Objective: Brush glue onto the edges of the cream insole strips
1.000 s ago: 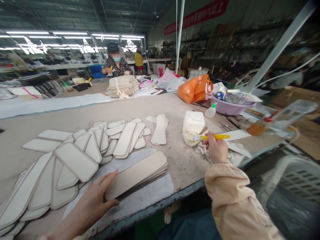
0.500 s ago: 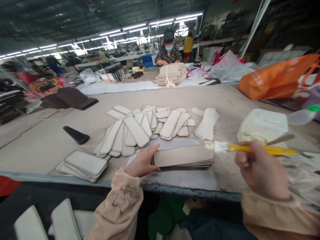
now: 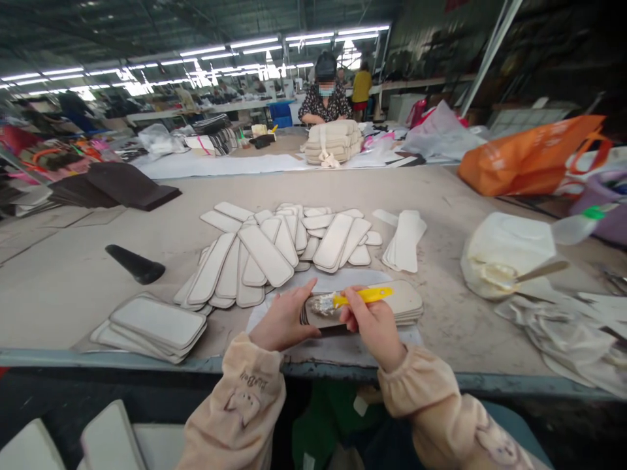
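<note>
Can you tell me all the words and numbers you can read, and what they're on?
None can be read for certain.
Left sleeve: a line of small, dark lettering above a cartoon picture, too blurred to read.
Orange bag: faint, pale marks, too blurred to read.
I can't make out any numbers.

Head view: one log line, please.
left hand: at left end of stacked beige round-cornered strips | right hand: holds yellow-handled brush, bristles on top strip
</note>
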`<state>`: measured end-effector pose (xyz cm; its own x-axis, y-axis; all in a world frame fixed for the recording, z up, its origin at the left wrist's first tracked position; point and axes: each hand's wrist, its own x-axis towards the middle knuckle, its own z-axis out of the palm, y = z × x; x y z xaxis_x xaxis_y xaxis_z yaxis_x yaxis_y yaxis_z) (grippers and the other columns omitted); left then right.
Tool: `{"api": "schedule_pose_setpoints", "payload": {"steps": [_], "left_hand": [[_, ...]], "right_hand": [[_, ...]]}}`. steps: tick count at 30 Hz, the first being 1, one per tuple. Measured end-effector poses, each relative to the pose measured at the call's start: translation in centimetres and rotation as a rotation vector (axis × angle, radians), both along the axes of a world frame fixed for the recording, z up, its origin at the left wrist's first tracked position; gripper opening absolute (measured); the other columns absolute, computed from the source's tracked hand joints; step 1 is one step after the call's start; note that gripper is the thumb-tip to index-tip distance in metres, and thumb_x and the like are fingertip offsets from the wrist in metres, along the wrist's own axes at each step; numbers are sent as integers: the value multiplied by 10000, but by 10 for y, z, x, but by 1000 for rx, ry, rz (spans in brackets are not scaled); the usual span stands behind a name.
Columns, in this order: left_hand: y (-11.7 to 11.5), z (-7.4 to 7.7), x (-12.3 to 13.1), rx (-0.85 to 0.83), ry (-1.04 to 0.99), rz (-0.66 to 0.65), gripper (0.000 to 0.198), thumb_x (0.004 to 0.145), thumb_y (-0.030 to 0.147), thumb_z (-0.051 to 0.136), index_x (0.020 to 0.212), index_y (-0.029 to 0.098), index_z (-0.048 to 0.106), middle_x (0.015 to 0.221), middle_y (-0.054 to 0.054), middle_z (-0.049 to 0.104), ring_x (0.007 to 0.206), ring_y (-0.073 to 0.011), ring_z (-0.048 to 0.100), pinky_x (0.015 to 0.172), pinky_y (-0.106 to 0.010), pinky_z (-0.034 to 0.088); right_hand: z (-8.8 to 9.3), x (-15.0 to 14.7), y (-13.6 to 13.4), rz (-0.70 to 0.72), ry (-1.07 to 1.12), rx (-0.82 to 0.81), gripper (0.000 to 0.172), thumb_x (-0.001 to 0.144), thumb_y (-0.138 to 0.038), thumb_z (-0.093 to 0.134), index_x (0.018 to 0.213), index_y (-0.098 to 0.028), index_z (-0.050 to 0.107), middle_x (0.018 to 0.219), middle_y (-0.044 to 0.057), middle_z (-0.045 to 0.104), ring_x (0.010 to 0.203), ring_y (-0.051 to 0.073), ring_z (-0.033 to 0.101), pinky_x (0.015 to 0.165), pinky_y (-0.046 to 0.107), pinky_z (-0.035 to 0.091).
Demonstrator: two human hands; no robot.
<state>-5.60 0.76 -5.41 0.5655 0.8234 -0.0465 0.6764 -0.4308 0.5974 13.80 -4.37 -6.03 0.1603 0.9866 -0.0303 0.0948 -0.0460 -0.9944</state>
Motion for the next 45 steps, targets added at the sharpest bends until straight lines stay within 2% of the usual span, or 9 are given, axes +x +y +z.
{"api": "schedule_pose_setpoints", "payload": {"steps": [4, 7, 17, 21, 25, 30, 35, 39, 45], "left_hand": [[-1, 0, 1, 28, 45, 0, 1115, 600, 345, 812, 1518, 172, 204, 1392, -155, 516, 1272, -337, 471, 1068, -469, 357], [-2, 5, 4, 31, 52, 6, 1099, 614, 337, 797, 1520, 185, 194, 1362, -138, 540, 1250, -328, 488, 1063, -457, 361], [-5, 15, 9, -2, 78, 26, 1023, 668, 318, 737, 1519, 154, 193, 1272, -119, 597, 1174, -291, 536, 1025, -407, 382], [-5, 14, 9, 1, 77, 36, 1015, 663, 315, 736, 1513, 140, 210, 1259, -121, 603, 1173, -292, 536, 1023, -403, 383], [-6, 13, 8, 15, 72, 36, 1023, 657, 324, 750, 1510, 129, 218, 1279, -138, 591, 1180, -303, 531, 1023, -413, 383], [-8, 10, 8, 21, 70, 23, 1050, 654, 317, 761, 1519, 149, 191, 1322, -146, 565, 1215, -320, 510, 1041, -437, 374], [-6, 2, 8, 50, 50, 14, 1100, 615, 326, 793, 1521, 162, 191, 1347, -152, 551, 1215, -332, 517, 1023, -453, 401], [-6, 1, 9, 76, 65, 16, 1066, 625, 302, 777, 1516, 152, 209, 1362, -148, 541, 1209, -328, 520, 1013, -449, 408], [-8, 7, 10, 93, 98, -3, 1041, 660, 295, 755, 1520, 145, 189, 1343, -139, 557, 1186, -309, 526, 1018, -428, 392]], "right_hand": [[-3, 5, 3, -1, -177, 27, 538, 920, -553, 432, 568, -191, 619, 542, 1, 609, 455, 108, 531, 540, 251, 434], [1, 20, 3, -70, -329, 54, 563, 929, -533, 418, 511, -204, 603, 555, 2, 619, 474, 118, 545, 600, 270, 438], [12, 115, -2, -430, -642, -7, 505, 905, -450, 439, 484, -210, 579, 535, 27, 634, 604, 195, 622, 674, 312, 408], [18, 134, -8, -505, -697, -42, 466, 892, -450, 449, 523, -205, 597, 553, 37, 644, 610, 207, 623, 650, 315, 405], [23, 117, -13, -466, -607, 44, 446, 901, -466, 439, 599, -195, 623, 544, 30, 623, 579, 184, 603, 640, 303, 423], [19, 59, -14, -214, -197, 49, 432, 894, -551, 462, 830, -170, 655, 487, -21, 558, 425, 120, 483, 487, 255, 398], [9, 17, -9, -58, 9, -20, 458, 890, -580, 467, 811, -162, 635, 479, -25, 550, 401, 93, 453, 437, 224, 352], [-1, 8, -6, -1, 14, -75, 494, 896, -588, 446, 748, -162, 647, 465, -22, 540, 396, 88, 449, 437, 222, 336], [-1, 15, -4, 8, -209, -101, 589, 922, -544, 397, 496, -185, 590, 427, -5, 524, 423, 101, 486, 543, 247, 389]]}}
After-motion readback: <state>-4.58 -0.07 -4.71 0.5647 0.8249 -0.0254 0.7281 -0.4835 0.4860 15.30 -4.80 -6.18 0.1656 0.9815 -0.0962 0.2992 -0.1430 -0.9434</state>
